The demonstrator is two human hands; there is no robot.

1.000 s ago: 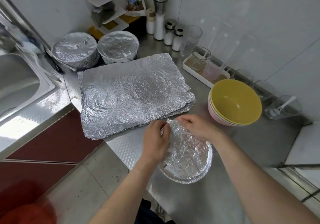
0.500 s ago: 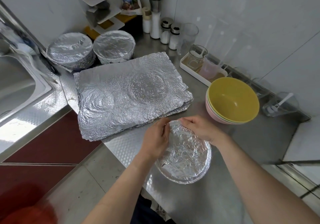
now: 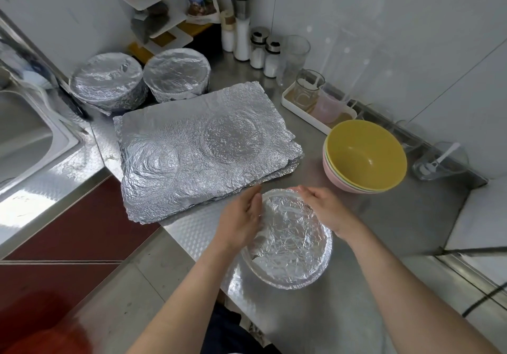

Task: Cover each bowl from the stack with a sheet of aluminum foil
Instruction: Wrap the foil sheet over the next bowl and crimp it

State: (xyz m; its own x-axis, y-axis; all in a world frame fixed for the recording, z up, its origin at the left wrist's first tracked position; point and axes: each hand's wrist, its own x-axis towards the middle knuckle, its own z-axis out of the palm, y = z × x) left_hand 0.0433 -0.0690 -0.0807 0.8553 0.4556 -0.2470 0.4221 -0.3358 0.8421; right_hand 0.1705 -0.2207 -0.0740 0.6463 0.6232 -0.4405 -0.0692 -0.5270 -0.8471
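Observation:
A foil-covered bowl sits on the steel counter near the front edge. My left hand presses against its left rim with fingers fairly straight. On the far right part of the rim lies my right hand, fingers extended over the foil. A stack of flat foil sheets lies behind the bowl. A stack of uncovered bowls, yellow on top and pink below, stands to the right. Two foil-covered bowls sit at the back left.
A sink lies at the far left. Salt and spice jars, glasses and a white tray line the back wall. A clear container with a white spoon stands right of the bowl stack.
Both hands have slid apart along the bowl's far rim, the left toward the left side and the right toward the right, flattening the foil edge.

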